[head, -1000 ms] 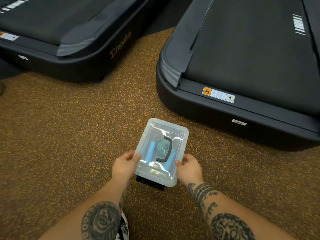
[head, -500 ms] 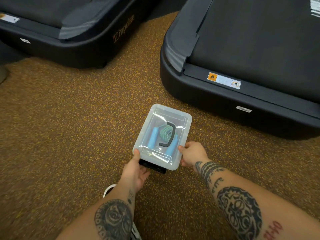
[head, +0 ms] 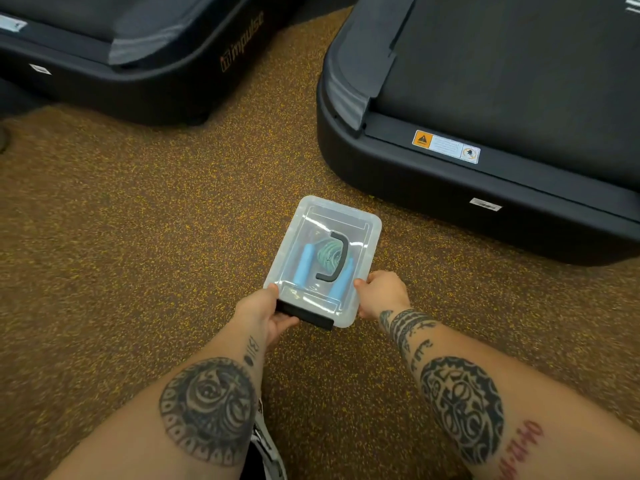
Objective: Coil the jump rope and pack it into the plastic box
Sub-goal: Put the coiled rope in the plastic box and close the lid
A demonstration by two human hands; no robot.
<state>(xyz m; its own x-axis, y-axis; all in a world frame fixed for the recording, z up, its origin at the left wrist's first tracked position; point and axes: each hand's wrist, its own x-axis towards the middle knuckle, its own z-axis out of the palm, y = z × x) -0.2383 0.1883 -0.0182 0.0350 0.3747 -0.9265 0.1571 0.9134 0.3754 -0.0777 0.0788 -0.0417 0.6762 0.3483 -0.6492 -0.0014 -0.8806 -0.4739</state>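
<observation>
**Desk:** What fills your view?

**Operator:** Mostly the speckled brown floor (head: 138, 271), which I see from 9 o'clock round to 5. A black treadmill (head: 519, 81) takes the 1 to 3 o'clock part. A second treadmill (head: 104, 46) sits at 11 o'clock, with a strip of floor between them at 12. Two tattooed arms come in from below, the left forearm (head: 207, 410) from 7 o'clock and the right forearm (head: 460, 407) from 5.

**Desk:** And the box?

**Operator:** The plastic box (head: 367, 230) is at the centre of my view. It is clear, with its lid on, and its long side runs from 7 toward 1 o'clock. Its far end is near the first treadmill's base but apart from it. I cannot tell whether it rests on the floor or hangs just above.

**Desk:** The hands?

**Operator:** Both hold its near end. The left hand (head: 261, 315), at the box's 7 o'clock, has its thumb on the lid corner and its fingers curled under a black latch (head: 304, 314). The right hand (head: 382, 294), at the box's 4 o'clock, grips the rim with its thumb on top.

**Desk:** The rope?

**Operator:** The jump rope is inside, and I see it through the lid. Its two blue handles (head: 304, 263) lie lengthwise with the green cord (head: 325, 256) coiled between them. A curved black carry handle (head: 344, 252) lies over the coil.

**Desk:** Anything smaller?

**Operator:** Part of a shoe (head: 266, 448) at 6 o'clock, and a warning label (head: 446, 146) on the treadmill at 2 o'clock.
</observation>
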